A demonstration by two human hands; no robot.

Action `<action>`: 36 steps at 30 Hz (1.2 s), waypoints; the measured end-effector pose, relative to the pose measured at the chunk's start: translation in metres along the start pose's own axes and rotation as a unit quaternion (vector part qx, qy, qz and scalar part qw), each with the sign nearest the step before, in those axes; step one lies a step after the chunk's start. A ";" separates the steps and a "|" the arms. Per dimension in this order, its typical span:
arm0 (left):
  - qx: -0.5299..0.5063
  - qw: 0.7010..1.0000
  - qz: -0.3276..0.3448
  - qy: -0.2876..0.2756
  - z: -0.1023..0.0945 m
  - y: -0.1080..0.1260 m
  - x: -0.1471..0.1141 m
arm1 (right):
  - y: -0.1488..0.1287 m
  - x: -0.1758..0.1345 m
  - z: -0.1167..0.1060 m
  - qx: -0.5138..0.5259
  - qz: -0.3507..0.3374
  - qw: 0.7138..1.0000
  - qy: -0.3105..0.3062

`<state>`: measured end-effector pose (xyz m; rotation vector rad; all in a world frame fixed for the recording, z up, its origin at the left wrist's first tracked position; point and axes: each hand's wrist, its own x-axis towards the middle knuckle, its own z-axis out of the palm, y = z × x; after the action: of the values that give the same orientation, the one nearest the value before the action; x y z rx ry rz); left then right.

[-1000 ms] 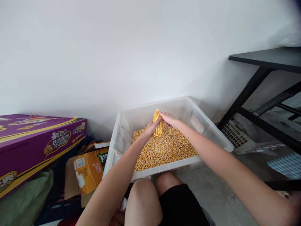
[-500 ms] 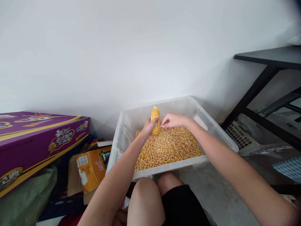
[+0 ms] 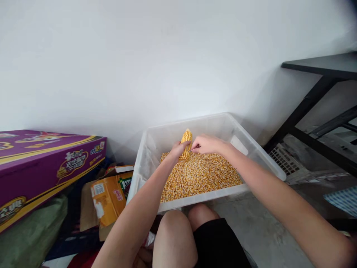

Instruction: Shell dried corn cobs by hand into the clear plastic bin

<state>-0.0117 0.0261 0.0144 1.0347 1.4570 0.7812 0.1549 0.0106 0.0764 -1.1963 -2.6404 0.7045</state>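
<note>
A yellow corn cob (image 3: 187,138) leans to the right, its tip up, above a translucent plastic bin (image 3: 192,200). My left hand (image 3: 177,150) is wrapped around the cob's left side. Just right of it, my right hand (image 3: 203,144) pinches a small thin tool (image 3: 191,150), whose tip meets the cob's right face. Most of that tool is hidden in my fingers, so its exact kind does not show. Loose corn kernels (image 3: 200,176) fill the bin's bottom below both hands.
A purple carton (image 3: 55,160) stands at the left, with a torn orange cardboard box (image 3: 108,201) beside it. A black-framed table (image 3: 320,67) rises at the right, above a white plastic basket (image 3: 287,162). The white wall (image 3: 167,63) is behind the bin.
The corn cob has tilted further to the right in my left hand. My right hand has turned slightly and stays close against the cob with the thin tool.
</note>
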 end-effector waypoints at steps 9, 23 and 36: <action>-0.025 0.999 -0.002 -0.026 0.001 0.003 -0.003 | 0.009 0.006 0.003 0.024 0.017 0.999 -0.014; -0.013 0.996 0.008 -0.083 0.004 0.006 -0.011 | 0.003 0.002 -0.001 0.007 0.015 1.000 -0.018; 0.054 0.997 0.038 -0.046 0.008 -0.005 -0.004 | -0.036 -0.014 0.001 -0.196 0.049 0.979 -0.033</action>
<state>-0.0043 0.0195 0.0103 1.1982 1.4004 0.7068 0.1401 -0.0209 0.0933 -1.4266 -2.8821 0.2411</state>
